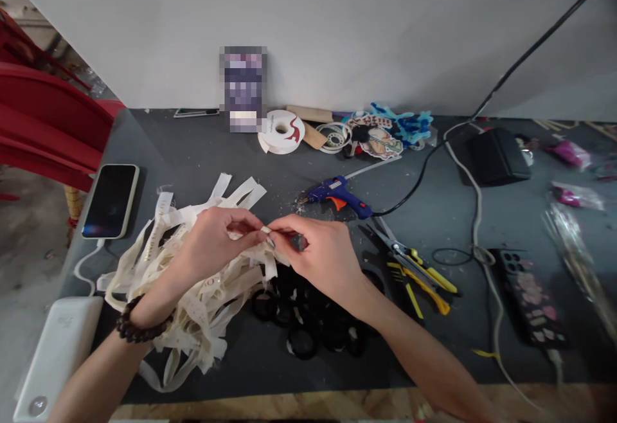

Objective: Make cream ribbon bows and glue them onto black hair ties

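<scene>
My left hand [219,241] and my right hand [321,252] meet fingertip to fingertip, both closed in a pinch on a small piece of cream ribbon [266,230]. The fingers cover most of it. Under my left wrist spreads a loose heap of cream and white ribbon strips [207,320], some with printed lettering. A pile of black hair ties [303,342] lies below my right hand. Just beyond my hands rests a blue glue gun [332,193] with an orange trigger and a glue stick in its back.
Yellow-handled scissors [419,275] lie right of my right hand. A phone [110,201] and a white power bank [60,352] are at left; another phone [533,301] is at right. A ribbon spool [282,132] stands at the back. Cables [475,198] cross the right side.
</scene>
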Action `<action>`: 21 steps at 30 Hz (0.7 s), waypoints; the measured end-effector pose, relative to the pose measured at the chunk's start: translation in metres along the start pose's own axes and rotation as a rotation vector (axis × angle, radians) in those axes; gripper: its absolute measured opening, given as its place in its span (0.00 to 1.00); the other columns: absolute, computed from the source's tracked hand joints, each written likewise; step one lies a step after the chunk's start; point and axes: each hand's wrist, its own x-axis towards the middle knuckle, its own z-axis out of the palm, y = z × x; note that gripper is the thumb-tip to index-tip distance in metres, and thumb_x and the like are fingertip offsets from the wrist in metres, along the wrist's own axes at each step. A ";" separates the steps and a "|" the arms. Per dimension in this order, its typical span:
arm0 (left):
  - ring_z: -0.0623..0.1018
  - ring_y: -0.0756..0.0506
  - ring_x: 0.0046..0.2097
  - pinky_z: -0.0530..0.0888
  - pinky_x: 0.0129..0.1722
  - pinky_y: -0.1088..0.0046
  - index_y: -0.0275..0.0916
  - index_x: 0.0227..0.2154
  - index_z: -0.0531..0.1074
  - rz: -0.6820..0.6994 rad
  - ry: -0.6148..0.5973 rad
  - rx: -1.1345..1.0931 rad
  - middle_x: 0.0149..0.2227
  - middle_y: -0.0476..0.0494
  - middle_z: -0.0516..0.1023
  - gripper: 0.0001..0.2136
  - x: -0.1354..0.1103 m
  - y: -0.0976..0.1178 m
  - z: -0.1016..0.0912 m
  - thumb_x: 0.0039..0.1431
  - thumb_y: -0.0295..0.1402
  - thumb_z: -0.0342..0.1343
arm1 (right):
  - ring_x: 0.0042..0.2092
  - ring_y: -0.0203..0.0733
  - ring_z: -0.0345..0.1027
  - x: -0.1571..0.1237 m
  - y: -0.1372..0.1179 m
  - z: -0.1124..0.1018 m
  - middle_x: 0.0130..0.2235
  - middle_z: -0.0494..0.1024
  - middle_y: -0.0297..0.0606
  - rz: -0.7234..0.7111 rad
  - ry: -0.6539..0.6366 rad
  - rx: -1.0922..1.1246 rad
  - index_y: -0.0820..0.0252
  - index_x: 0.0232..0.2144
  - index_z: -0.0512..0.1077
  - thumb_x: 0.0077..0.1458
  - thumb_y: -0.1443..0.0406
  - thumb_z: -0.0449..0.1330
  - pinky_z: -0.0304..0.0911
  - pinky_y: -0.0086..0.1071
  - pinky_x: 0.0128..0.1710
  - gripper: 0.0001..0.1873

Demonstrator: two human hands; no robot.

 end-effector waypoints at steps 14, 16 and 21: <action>0.81 0.45 0.38 0.75 0.37 0.71 0.41 0.33 0.78 0.039 -0.003 0.032 0.35 0.47 0.83 0.08 0.000 0.004 -0.001 0.64 0.39 0.61 | 0.39 0.39 0.82 0.002 0.000 0.000 0.40 0.87 0.30 -0.014 -0.012 0.165 0.52 0.44 0.78 0.61 0.69 0.61 0.71 0.29 0.40 0.11; 0.80 0.46 0.37 0.74 0.36 0.72 0.41 0.33 0.78 0.031 0.017 0.025 0.34 0.47 0.83 0.08 -0.001 0.003 0.000 0.64 0.39 0.61 | 0.37 0.38 0.81 0.002 0.001 0.001 0.40 0.87 0.31 -0.031 0.013 0.107 0.52 0.42 0.80 0.61 0.69 0.62 0.71 0.29 0.40 0.10; 0.80 0.47 0.36 0.73 0.37 0.72 0.41 0.32 0.77 0.045 0.126 0.048 0.34 0.49 0.82 0.05 -0.003 0.002 0.006 0.62 0.35 0.62 | 0.41 0.41 0.81 -0.002 0.004 0.009 0.44 0.87 0.38 -0.107 0.079 -0.079 0.55 0.48 0.81 0.63 0.69 0.60 0.71 0.31 0.42 0.14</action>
